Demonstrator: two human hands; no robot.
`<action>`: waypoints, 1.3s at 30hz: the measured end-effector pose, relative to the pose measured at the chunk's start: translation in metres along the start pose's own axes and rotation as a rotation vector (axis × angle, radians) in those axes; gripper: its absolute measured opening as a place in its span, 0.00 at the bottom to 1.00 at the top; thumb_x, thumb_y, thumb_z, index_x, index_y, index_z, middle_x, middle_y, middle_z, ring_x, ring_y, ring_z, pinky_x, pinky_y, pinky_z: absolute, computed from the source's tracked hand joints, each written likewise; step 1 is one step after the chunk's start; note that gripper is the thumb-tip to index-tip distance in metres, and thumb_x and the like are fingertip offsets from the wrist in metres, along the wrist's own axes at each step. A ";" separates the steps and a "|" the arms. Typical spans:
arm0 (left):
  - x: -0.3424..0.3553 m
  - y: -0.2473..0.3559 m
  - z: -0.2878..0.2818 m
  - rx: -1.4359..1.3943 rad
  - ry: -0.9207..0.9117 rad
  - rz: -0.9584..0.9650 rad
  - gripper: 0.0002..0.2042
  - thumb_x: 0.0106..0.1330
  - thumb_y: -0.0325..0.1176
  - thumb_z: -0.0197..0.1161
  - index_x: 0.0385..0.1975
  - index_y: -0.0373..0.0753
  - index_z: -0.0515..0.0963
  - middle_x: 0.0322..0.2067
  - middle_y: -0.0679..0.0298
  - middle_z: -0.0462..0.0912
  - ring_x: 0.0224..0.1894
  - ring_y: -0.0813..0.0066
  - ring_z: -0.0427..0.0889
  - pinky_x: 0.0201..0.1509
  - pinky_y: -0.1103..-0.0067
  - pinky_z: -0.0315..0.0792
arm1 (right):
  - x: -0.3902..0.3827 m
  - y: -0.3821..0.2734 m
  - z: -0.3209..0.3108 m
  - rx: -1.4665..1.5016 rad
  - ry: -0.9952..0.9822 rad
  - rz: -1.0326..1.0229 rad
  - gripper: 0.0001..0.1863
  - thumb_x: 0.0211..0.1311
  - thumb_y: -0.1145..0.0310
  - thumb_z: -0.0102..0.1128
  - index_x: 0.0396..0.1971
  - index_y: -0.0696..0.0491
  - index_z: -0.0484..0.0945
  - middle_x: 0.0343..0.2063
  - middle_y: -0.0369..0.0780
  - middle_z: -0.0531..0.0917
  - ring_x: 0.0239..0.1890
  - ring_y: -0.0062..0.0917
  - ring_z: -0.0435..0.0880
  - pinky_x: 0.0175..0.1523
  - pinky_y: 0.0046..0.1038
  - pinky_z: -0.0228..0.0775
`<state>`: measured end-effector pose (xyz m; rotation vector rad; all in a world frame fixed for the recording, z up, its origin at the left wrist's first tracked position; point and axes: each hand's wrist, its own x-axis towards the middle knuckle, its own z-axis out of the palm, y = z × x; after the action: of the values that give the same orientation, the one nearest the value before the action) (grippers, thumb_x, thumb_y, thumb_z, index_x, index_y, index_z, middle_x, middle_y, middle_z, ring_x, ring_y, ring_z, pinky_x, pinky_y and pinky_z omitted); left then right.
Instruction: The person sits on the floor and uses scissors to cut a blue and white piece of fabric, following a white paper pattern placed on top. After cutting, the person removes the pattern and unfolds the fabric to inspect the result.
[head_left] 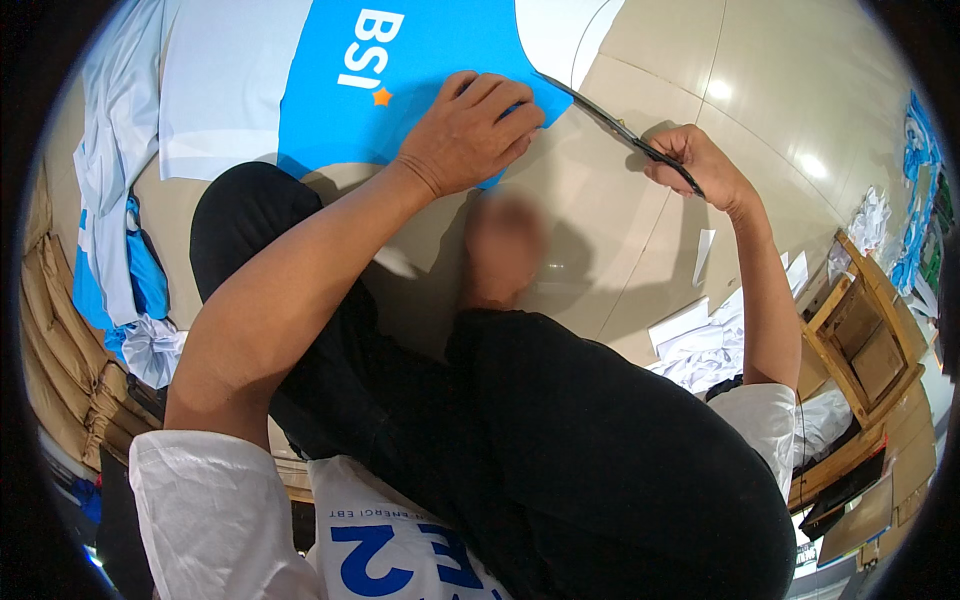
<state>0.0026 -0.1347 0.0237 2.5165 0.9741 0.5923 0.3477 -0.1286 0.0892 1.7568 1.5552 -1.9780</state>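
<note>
A blue piece of fabric with white lettering and an orange star lies on the tiled floor at the top of the view. My left hand has its fingers curled over the fabric's near right part, gripping it close to the edge. Scissors with long dark blades are in my right hand, its fingers wrapped round the handles. The blade tips point up and left, at the blue fabric's right edge beside a white portion. Whether the tips have fabric between them I cannot tell.
White scraps lie on the floor near my right forearm. Pale and blue cloth is heaped at the left, by a brown cushioned piece. A wooden frame stands at the right. My bare foot rests between my arms.
</note>
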 end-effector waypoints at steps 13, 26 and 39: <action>0.001 0.000 0.000 0.037 0.008 0.000 0.07 0.74 0.39 0.66 0.47 0.51 0.79 0.48 0.70 0.79 0.56 0.70 0.78 0.65 0.66 0.69 | -0.001 0.002 0.001 0.018 0.000 -0.029 0.18 0.55 0.70 0.66 0.11 0.47 0.67 0.10 0.26 0.66 0.15 0.10 0.60 0.22 0.22 0.48; 0.001 -0.001 0.000 0.030 0.024 0.005 0.06 0.74 0.39 0.66 0.46 0.51 0.80 0.48 0.71 0.79 0.54 0.71 0.78 0.64 0.67 0.69 | -0.004 0.002 0.010 0.017 0.012 0.001 0.20 0.59 0.69 0.66 0.11 0.48 0.66 0.10 0.27 0.66 0.16 0.11 0.61 0.23 0.22 0.50; 0.000 0.000 -0.001 -0.003 0.007 0.000 0.10 0.70 0.37 0.69 0.48 0.49 0.80 0.49 0.67 0.80 0.56 0.66 0.80 0.64 0.64 0.69 | -0.006 0.006 0.020 0.068 0.021 -0.014 0.20 0.60 0.69 0.66 0.12 0.49 0.68 0.10 0.27 0.66 0.15 0.11 0.62 0.23 0.22 0.50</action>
<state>0.0023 -0.1343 0.0241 2.5137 0.9753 0.6021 0.3393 -0.1485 0.0871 1.8014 1.5279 -2.0489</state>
